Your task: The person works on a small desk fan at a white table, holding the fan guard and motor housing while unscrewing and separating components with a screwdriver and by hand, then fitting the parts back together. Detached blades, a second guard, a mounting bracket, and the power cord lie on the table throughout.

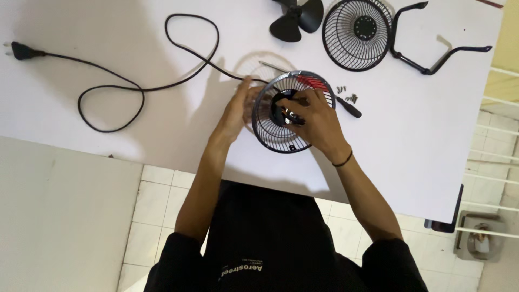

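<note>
A small round wire fan guard (270, 130) with a motor hub inside is held above the white table (108, 108). My left hand (238, 111) grips its left side from behind. My right hand (316, 121) reaches into the guard from the right, fingers at the dark hub (284, 113); what the fingers pinch is too small to tell. A black power cord (135, 86) runs from the guard across the table to a plug (19, 51) at the far left.
A black fan blade (294, 19), a second wire guard (357, 32) and a black U-shaped stand (432, 51) lie at the table's back right. A screwdriver (348, 108) and small screws (346, 93) sit just right of my hands. Tiled floor shows below.
</note>
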`<state>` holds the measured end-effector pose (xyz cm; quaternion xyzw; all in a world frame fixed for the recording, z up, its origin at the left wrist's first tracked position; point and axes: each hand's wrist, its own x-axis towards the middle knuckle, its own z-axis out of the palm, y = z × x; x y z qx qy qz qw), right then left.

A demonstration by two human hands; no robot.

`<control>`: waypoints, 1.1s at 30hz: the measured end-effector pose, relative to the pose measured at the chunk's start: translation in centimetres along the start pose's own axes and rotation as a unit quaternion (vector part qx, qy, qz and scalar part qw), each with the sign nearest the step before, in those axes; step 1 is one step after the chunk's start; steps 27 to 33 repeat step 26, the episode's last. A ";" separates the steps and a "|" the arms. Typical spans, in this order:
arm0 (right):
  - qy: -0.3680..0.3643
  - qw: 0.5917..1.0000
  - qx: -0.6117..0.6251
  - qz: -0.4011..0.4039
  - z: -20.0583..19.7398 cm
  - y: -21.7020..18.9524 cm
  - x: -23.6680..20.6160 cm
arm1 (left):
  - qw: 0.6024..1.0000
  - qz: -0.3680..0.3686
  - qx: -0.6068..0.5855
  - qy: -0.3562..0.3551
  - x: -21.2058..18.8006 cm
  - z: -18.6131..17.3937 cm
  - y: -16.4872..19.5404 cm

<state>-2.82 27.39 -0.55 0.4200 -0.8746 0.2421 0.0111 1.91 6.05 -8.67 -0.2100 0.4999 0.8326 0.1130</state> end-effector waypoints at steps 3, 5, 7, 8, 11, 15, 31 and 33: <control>0.033 0.999 0.018 0.009 0.7 0.2 -0.4 | 0.998 0.006 -0.058 -0.023 0.1 0.0 -0.9; 0.059 0.996 0.055 0.030 1.1 0.7 -0.9 | 0.996 0.019 -0.067 -0.056 -0.3 0.0 -1.2; 0.073 0.980 0.152 0.103 1.9 0.7 -1.1 | 0.994 0.047 -0.011 -0.098 -0.8 0.3 -0.2; 0.082 0.967 0.199 0.138 2.1 0.7 -1.2 | 0.990 0.062 0.017 -0.122 -1.1 0.6 0.8; 0.145 0.911 0.369 0.113 2.2 0.2 -2.0 | 0.959 0.151 0.190 -0.147 -2.7 2.2 3.9; 0.242 0.840 0.472 0.115 1.1 -0.6 -3.2 | 0.890 0.312 0.263 -0.203 -6.6 4.2 8.3; 0.280 0.853 0.432 0.084 -2.2 -3.5 -1.9 | 0.811 0.465 0.290 -0.204 -8.7 5.1 11.1; 0.280 0.853 0.432 0.084 -2.2 -3.5 -1.9 | 0.811 0.465 0.290 -0.204 -8.7 5.1 11.1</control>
